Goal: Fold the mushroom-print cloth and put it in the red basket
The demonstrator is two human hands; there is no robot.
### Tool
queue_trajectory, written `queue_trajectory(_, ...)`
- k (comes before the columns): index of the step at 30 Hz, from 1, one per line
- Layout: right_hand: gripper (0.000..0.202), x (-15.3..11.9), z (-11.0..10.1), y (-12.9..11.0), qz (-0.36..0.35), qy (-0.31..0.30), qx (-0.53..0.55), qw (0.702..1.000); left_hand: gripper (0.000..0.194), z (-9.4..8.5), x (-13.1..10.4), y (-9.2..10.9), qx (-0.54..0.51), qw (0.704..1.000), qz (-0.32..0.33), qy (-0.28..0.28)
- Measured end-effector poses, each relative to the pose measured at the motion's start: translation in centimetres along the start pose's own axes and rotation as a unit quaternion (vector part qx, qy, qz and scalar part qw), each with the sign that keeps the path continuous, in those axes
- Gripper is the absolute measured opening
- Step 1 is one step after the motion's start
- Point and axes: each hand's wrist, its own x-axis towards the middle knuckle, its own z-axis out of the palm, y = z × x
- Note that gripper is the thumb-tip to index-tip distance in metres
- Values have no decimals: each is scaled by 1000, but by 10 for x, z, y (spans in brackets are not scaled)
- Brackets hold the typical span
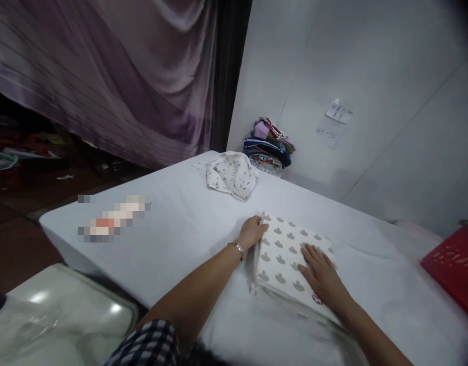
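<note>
A folded white cloth [282, 249] printed with grey shapes lies on the white-covered table in front of me, with a small red mark near its lower edge. At its upper left corner, my left hand [252, 233] grips the edge, thumb over the top; the other fingers are partly hidden. My right hand [322, 274] lies flat on the cloth's right part, fingers stretched out. Beyond them sits a crumpled white cloth [234, 175] with a small dark print.
The white table cover [169, 218] runs to the wall. Several folded fabrics [267, 145] are stacked at the back. A red container [453, 267] stands at the right edge, a pale glossy stool or chair [74, 315] at lower left. A purple curtain [142, 76] hangs behind. A pixelated patch covers something at left.
</note>
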Motion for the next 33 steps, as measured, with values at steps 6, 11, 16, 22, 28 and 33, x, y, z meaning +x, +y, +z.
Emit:
queue_trajectory(6,52,25,-16,0,33,24,82,996,33,-3,1,9,25,999,25,7)
queue_trajectory(11,41,79,-32,-10,41,97,196,975,43,0,-8,21,39,995,84,33)
queue_trajectory(16,28,131,-29,-34,2,132,280,951,39,7,-11,16,-59,988,146,-1)
queue_trajectory(22,21,151,-18,-48,-47,145,249,956,59,10,-6,6,-159,983,92,-24)
queue_trajectory(28,25,146,-29,-40,113,188,435,873,70,9,-9,13,-226,971,22,-76)
queue_trajectory(33,30,132,-39,-26,209,200,574,766,73,15,-8,16,-202,971,41,-123)
